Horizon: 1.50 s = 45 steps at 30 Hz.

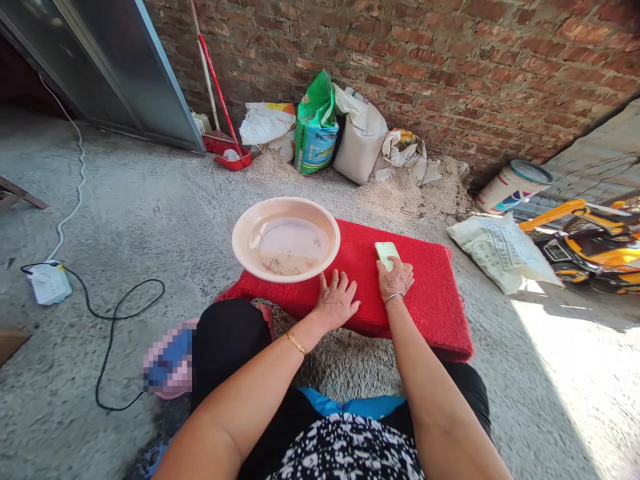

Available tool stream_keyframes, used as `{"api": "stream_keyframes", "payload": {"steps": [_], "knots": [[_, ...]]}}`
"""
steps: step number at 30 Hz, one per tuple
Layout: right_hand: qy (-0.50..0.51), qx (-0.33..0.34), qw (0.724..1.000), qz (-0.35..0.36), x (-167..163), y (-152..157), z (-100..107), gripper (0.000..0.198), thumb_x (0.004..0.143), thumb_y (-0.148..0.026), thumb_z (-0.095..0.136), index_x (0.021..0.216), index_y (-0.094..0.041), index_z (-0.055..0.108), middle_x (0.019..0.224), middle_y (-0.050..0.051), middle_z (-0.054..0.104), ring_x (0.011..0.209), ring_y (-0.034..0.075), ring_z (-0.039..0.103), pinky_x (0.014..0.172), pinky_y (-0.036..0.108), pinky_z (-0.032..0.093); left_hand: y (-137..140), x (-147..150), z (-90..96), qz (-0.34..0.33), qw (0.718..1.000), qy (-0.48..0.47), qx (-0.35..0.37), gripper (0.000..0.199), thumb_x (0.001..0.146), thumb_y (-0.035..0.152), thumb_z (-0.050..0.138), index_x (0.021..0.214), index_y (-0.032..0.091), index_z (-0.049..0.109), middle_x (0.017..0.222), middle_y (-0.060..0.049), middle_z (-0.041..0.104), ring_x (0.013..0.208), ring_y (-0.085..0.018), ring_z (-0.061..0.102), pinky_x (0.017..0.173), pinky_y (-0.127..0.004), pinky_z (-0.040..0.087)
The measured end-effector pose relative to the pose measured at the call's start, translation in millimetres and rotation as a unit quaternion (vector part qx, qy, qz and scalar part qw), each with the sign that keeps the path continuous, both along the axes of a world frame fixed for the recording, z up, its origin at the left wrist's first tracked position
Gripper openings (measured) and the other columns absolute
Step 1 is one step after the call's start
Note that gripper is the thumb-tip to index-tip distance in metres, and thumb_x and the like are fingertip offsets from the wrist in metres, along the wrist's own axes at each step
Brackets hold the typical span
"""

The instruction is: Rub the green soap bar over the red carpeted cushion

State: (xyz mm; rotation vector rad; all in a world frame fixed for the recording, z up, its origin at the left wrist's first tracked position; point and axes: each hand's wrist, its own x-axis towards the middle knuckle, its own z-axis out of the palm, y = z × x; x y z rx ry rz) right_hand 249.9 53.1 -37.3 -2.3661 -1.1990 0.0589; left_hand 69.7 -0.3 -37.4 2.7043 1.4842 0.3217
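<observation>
The flat, pale green phone (385, 251) lies on the bench (427, 293), its near end under the right grip (396, 280); whether that grip pinches it, I cannot tell. The left grip (337, 301) is spread over fuzzy red cover, just beside the left-hand round, glossy cream basin (244, 228) of cloudy liquid (295, 237).

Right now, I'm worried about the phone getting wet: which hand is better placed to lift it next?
The right hand, I'd judge: its fingers touch the phone. The left hand lies apart from the phone, fingers spread, close to the basin.
</observation>
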Motion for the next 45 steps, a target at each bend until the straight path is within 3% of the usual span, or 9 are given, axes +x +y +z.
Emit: {"api": "stream_keyframes", "payload": {"steps": [5,10,18,30,33,39,45], "knots": [[-0.015,0.007,0.994,0.110,2,0,-3,0.041,0.081,-0.052,0.057,0.113,-0.027,0.064,0.107,0.008,0.052,0.099,0.024,0.049,0.087,0.037,0.034,0,0,1.3,0.002,1.000,0.003,-0.002,0.054,0.090,0.049,0.046,0.134,0.019,0.050,0.142,-0.018,0.044,0.135,-0.039,0.033,0.106,-0.069,0.022],[-0.008,0.014,1.000,0.007,2,2,-6,0.042,0.080,-0.052,0.057,0.114,-0.027,0.063,0.108,0.010,0.051,0.100,0.027,0.048,0.087,0.041,0.033,-1,0,2.4,0.000,1.000,0.003,-0.004,0.054,0.091,0.049,0.046,0.134,0.018,0.050,0.142,-0.019,0.044,0.135,-0.040,0.033,0.106,-0.069,0.023],[-0.023,0.048,0.999,-0.002,1,1,-8,0.044,0.078,-0.055,0.059,0.110,-0.026,0.065,0.110,0.012,0.051,0.103,0.030,0.047,0.087,0.043,0.034,0,-1,4.4,-0.002,1.000,0.000,-0.008,0.053,0.090,0.049,0.047,0.134,0.018,0.051,0.142,-0.019,0.045,0.135,-0.040,0.034,0.106,-0.069,0.023],[-0.035,0.068,0.997,0.026,4,3,-14,0.040,0.080,-0.050,0.057,0.107,-0.023,0.065,0.112,0.012,0.052,0.103,0.029,0.046,0.087,0.044,0.034,-1,-1,0.4,-0.020,0.999,-0.035,0.010,0.055,0.091,0.042,0.049,0.142,0.024,0.041,0.143,-0.016,0.043,0.136,-0.034,0.034,0.107,-0.066,0.024],[-0.033,0.059,0.997,0.034,5,4,-13,0.040,0.080,-0.051,0.057,0.107,-0.023,0.065,0.110,0.012,0.054,0.101,0.028,0.047,0.087,0.042,0.034,0,-1,-1.0,-0.036,0.999,-0.026,0.013,0.048,0.092,0.042,0.046,0.136,0.026,0.048,0.142,-0.015,0.046,0.135,-0.035,0.035,0.107,-0.068,0.022],[-0.053,0.055,0.988,0.138,3,2,-11,0.039,0.081,-0.053,0.056,0.104,-0.024,0.065,0.107,0.010,0.054,0.097,0.025,0.047,0.084,0.037,0.034,0,0,-0.6,-0.042,0.999,-0.011,0.015,0.043,0.092,0.041,0.045,0.130,0.023,0.054,0.141,-0.016,0.046,0.134,-0.037,0.036,0.105,-0.071,0.023],[-0.037,0.028,0.999,0.027,2,2,-8,0.039,0.082,-0.052,0.056,0.109,-0.024,0.065,0.107,0.011,0.054,0.098,0.026,0.048,0.084,0.040,0.033,0,1,-2.0,-0.043,0.999,-0.004,0.013,0.044,0.093,0.041,0.044,0.132,0.023,0.053,0.141,-0.016,0.046,0.134,-0.037,0.036,0.105,-0.070,0.023]]}}
